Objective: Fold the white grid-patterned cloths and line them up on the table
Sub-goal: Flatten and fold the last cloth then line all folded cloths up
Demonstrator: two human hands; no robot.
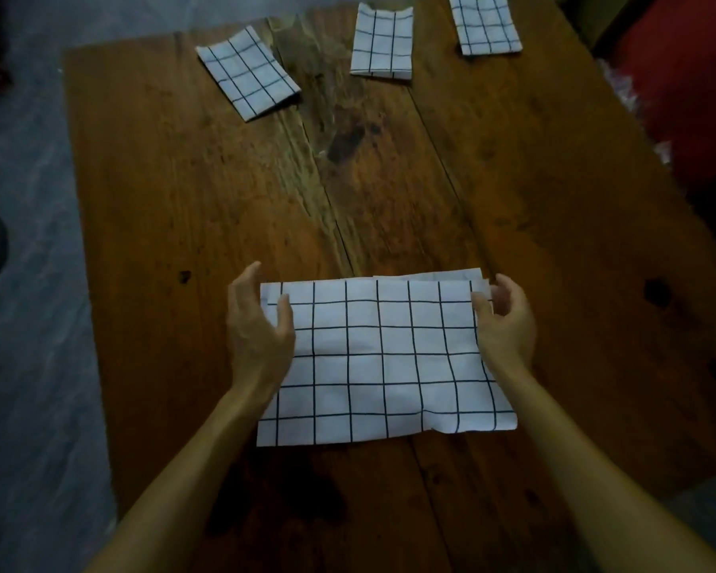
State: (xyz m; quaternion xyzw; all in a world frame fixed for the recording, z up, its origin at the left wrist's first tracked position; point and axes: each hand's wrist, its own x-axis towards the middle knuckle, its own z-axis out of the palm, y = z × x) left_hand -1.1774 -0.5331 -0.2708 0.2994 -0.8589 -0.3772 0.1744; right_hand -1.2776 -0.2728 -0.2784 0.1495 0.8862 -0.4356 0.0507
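I see the white black-gridded rectangular cloth (pixel 383 357) as matt, lightly creased fabric. The brown plank table (pixel 182 179) is grainy wood with a dull sheen.

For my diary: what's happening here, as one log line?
left hand: pinches far-left corner of checked cloth | right hand: pinches far-right corner | cloth: lies on table | far edge: three folded cloths
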